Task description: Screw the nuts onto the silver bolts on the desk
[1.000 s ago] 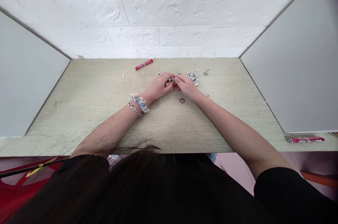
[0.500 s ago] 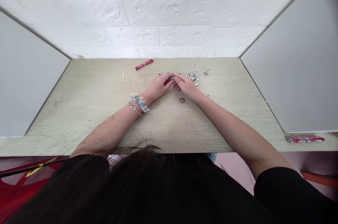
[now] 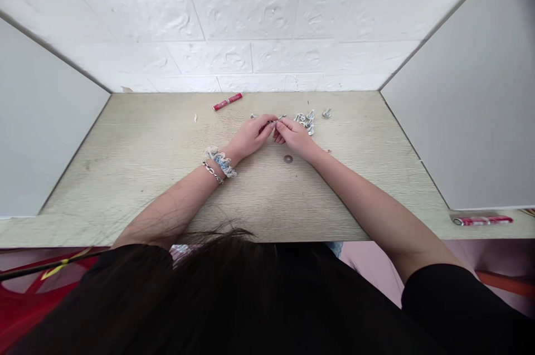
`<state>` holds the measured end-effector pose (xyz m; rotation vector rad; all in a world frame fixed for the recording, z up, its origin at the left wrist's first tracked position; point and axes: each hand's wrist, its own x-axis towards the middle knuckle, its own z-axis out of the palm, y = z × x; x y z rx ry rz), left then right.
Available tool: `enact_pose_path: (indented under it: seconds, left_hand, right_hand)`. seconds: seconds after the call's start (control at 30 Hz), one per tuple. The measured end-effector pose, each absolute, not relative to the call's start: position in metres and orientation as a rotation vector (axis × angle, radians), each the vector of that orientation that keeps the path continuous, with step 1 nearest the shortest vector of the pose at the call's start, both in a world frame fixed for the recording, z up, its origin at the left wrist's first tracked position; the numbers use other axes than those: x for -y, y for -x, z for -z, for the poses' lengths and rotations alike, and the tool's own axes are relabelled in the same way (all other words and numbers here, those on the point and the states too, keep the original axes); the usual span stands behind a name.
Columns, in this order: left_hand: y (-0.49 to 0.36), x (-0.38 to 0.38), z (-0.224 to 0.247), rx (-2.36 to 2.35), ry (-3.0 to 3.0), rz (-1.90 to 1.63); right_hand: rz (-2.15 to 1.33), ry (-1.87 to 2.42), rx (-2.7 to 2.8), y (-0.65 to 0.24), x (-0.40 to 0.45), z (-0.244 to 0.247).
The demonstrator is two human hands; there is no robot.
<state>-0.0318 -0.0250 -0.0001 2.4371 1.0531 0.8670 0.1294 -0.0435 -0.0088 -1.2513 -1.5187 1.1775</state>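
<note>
Over the tabletop my left hand [image 3: 252, 135] and my right hand [image 3: 295, 136] meet, fingertips together. Both are closed in a pinch on a small silvery metal piece [image 3: 271, 122], mostly covered by the fingers; its exact kind is hidden. Right behind my right hand lies a cluster of metal bolts [image 3: 310, 124], some with wide washers on them. Another bolt with a washer [image 3: 327, 113] stands apart to the right. A flat round washer [image 3: 288, 159] rests on the wood just in front of my right hand. Parts of other metal pieces show behind the fingers.
A red tube [image 3: 228, 101] lies at the back, near the white brick wall [image 3: 271, 57]. Another red tube [image 3: 482, 221] is at the front right edge. Grey panels [image 3: 463, 104] flank the wooden table [image 3: 137, 165]. A small white scrap [image 3: 195, 118] lies left of the hands.
Both hands stay in nearly the same place. The fingers have shifted slightly, and less of the metal piece between them shows now.
</note>
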Motion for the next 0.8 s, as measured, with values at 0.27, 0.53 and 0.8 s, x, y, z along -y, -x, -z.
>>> enact_pose_path:
  seconds: [0.27, 0.53, 0.8]
  left_hand:
    - [0.0307, 0.0247, 0.0006, -1.11, -2.427, -0.833]
    - [0.031, 0.0235, 0.0022, -1.062, -2.438, -0.821]
    - [0.0317, 0.0262, -0.0017, -1.079, -2.419, -0.797]
  right_hand:
    - [-1.144, 1.256, 1.553, -0.1296, 0.0433, 0.0097]
    - [-1.158, 1.239, 1.529, -0.1302, 0.0432, 0.0114]
    - [-1.125, 1.227, 1.568, -0.131, 0.0449, 0.0121]
